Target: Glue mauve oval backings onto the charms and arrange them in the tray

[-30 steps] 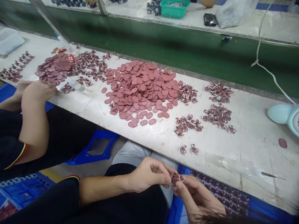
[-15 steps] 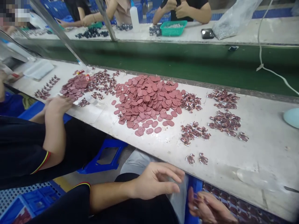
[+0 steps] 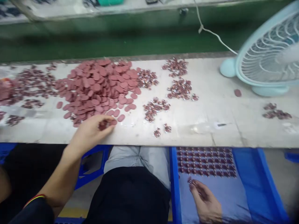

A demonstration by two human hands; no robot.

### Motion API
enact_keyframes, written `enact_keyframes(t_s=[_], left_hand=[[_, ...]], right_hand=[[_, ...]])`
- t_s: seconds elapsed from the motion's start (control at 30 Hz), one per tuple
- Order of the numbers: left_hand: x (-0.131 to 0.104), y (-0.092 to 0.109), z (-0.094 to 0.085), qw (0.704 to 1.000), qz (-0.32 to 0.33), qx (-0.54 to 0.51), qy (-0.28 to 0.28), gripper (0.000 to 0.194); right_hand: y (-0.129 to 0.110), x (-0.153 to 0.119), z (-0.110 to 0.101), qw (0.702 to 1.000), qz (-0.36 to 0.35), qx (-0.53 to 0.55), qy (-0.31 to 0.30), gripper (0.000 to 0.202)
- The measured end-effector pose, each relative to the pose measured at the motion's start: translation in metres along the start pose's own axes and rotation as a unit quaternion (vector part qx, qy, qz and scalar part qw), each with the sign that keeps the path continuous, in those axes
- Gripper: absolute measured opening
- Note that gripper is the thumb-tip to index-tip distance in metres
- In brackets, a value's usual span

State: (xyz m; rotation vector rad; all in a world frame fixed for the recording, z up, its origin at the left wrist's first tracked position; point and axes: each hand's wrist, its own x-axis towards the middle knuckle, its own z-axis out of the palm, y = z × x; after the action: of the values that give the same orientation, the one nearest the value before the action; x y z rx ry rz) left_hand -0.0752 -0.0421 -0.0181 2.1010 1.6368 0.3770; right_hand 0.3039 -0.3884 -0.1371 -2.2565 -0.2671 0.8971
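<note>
My left hand [image 3: 92, 132] is at the front edge of a heap of flat reddish-brown oval discs [image 3: 100, 84] on the table. Its thumb and forefinger close on one oval disc [image 3: 113, 122]. Lower right, my right hand [image 3: 205, 199] pinches a small brown figure piece [image 3: 191, 181] between its fingertips; blur hides the detail. That hand is over a blue crate [image 3: 174, 186] lined with a pale sheet, where rows of brown pieces [image 3: 206, 161] lie. Two loose small figures [image 3: 167, 128] are near the table's front edge.
Clusters of small brown figures [image 3: 155, 109] lie right of the heap. A light-blue fan [image 3: 271, 90] stands at the right, its white cable [image 3: 217, 36] running back. Beside it are a single disc [image 3: 237, 92] and a few brown pieces [image 3: 277, 112]. A green channel [image 3: 140, 43] runs behind the table.
The view has swung right and down, bringing the fan and crate into sight. My left hand has moved from over my lap to the disc heap. My right hand is now over the crate.
</note>
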Motion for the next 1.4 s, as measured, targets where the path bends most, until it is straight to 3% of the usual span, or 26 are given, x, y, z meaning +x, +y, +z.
enact_keyframes(t_s=[0.17,0.37,0.57,0.7,0.87,0.97,1.13,1.27,1.33,1.37,1.4], left_hand=[[0.004,0.013,-0.011,0.995,-0.058,-0.073,-0.042,0.047],[0.000,0.033,-0.018,0.987,-0.068,-0.143,0.025,0.043],[-0.008,0.042,-0.011,0.975,-0.033,-0.217,0.035,0.034],[-0.011,0.042,-0.003,0.963,-0.026,-0.267,0.026,0.041],[-0.014,0.044,0.000,0.940,-0.053,-0.337,0.022,0.036],[-0.017,0.033,-0.004,0.924,-0.085,-0.374,-0.004,0.038],[-0.031,0.011,0.006,0.874,-0.121,-0.466,-0.067,0.053],[-0.043,0.027,0.044,0.774,-0.103,-0.604,-0.159,0.048],[-0.048,0.042,0.068,0.710,-0.101,-0.663,-0.215,0.048],[-0.051,0.050,0.080,0.679,-0.103,-0.688,-0.236,0.049],[-0.054,0.057,0.092,0.654,-0.108,-0.705,-0.253,0.051]], right_hand=[[0.044,-0.003,0.017,0.999,0.012,-0.028,-0.025,0.045],[0.060,0.007,0.028,0.999,-0.007,-0.040,-0.008,0.044],[0.062,0.018,0.031,0.999,-0.027,-0.036,-0.008,0.036],[0.061,0.020,0.032,0.999,-0.028,-0.040,-0.011,0.036],[0.056,0.022,0.035,0.999,-0.017,-0.042,-0.017,0.040],[0.048,0.018,0.030,0.999,-0.002,-0.039,-0.008,0.045],[0.007,-0.001,0.004,0.999,0.023,0.045,0.014,0.053],[-0.066,-0.004,0.007,0.963,-0.006,0.263,-0.063,0.058],[-0.113,0.011,0.022,0.924,-0.018,0.347,-0.157,0.078],[-0.137,0.023,0.031,0.867,-0.003,0.426,-0.259,0.085],[-0.159,0.037,0.039,0.791,-0.002,0.509,-0.339,0.096]])
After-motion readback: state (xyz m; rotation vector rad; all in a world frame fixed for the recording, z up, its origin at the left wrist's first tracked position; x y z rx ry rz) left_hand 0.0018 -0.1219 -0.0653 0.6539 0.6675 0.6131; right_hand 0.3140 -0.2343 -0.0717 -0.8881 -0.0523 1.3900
